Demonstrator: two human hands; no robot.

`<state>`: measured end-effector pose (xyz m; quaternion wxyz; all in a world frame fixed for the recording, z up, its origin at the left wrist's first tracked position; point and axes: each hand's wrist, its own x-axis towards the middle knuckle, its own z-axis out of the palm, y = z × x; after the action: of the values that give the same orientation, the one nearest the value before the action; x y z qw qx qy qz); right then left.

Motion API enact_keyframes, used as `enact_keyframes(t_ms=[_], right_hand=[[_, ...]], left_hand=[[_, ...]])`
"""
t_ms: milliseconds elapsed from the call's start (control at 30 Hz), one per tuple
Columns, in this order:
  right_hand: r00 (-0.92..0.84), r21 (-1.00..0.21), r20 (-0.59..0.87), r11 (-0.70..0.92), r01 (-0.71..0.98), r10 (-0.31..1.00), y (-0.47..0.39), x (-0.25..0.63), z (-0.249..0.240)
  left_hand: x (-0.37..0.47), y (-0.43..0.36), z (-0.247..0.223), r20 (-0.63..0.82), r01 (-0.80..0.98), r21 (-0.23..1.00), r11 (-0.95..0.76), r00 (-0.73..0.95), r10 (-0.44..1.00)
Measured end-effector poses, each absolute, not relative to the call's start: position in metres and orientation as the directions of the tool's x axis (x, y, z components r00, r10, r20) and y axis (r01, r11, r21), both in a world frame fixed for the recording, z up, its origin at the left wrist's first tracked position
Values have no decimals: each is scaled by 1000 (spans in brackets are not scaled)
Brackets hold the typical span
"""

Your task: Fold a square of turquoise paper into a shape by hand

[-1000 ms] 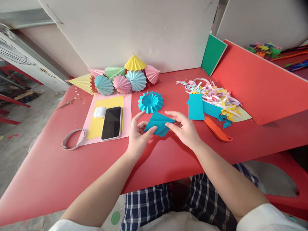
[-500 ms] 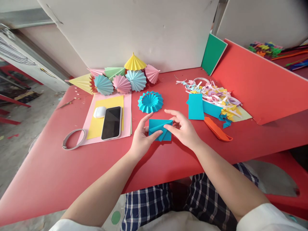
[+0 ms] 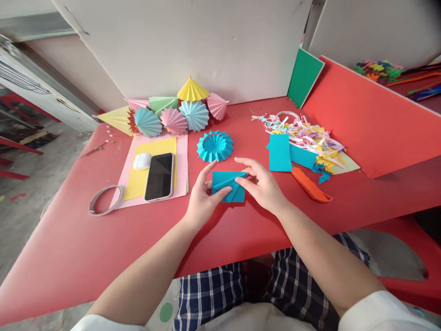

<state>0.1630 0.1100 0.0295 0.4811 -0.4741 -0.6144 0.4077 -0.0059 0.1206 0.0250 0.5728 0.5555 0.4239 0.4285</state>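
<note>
A folded piece of blue paper (image 3: 220, 180) with slanting creases is held up over the red table between both hands. My left hand (image 3: 203, 197) pinches its left side, thumb across the front and the other fingers partly hidden behind. On the right side, my right hand (image 3: 263, 186) grips the upper corner between thumb and fingers, with the index finger stretched out above. Just beyond lies a pleated blue paper ring (image 3: 215, 146). To the right are a flat blue paper rectangle (image 3: 280, 153) and an orange serrated tool (image 3: 312, 185), its kind unclear.
Several pleated paper umbrellas (image 3: 174, 120) stand along the back. Left are a phone (image 3: 159, 177), a white earbud case (image 3: 142, 161), pink and yellow sheets (image 3: 141, 146) and a grey band (image 3: 104, 201). Paper scraps (image 3: 306, 133) are heaped at right before a red board (image 3: 375, 119).
Almost nothing differs. Both hands keep the same grip on the folded blue paper, and the whole view has shifted very slightly.
</note>
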Motion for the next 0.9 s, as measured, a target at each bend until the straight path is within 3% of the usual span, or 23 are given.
enact_keyframes(t_ms=[200, 500, 733, 900], right_hand=[[-64, -953, 214, 223, 206, 975, 110, 164, 31], [133, -965, 248, 232, 123, 960, 117, 172, 26], [-12, -964, 229, 229, 138, 973, 116, 171, 26], [-7, -955, 233, 230, 187, 973, 115, 172, 27]], left_hand=[[-6, 121, 26, -17, -25, 999, 25, 285, 958], [-7, 120, 26, -30, -9, 999, 34, 279, 960], [-7, 119, 27, -45, 10, 999, 44, 271, 962], [-6, 119, 27, -44, 0, 999, 46, 280, 959]])
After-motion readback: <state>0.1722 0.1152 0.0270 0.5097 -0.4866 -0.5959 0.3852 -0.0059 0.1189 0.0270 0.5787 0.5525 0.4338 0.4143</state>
